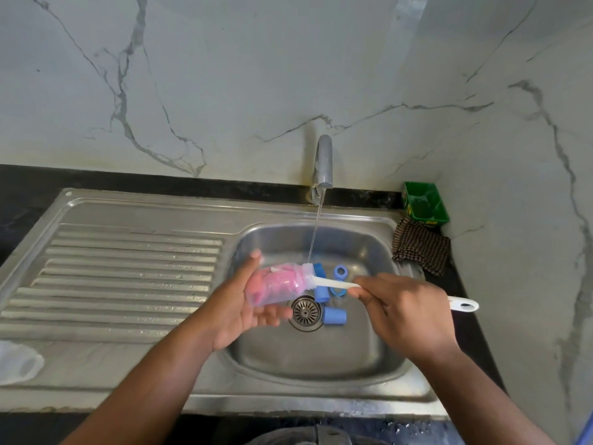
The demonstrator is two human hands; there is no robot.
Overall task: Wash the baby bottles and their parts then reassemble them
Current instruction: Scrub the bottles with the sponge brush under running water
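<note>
Scrubbing at frame centre.
The left hand (237,303) cups the light, probably slippery bottle (279,284) round its body; the right hand (404,309) grips the brush (333,283) handle.

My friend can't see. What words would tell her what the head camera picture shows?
Over a steel sink with the tap running, the left hand holds a clear baby bottle while the right hand holds a white brush inside it. Blue bottle parts lie by the drain.

Blue caps (334,315), green tub (425,203), checked cloth (421,245)
</note>
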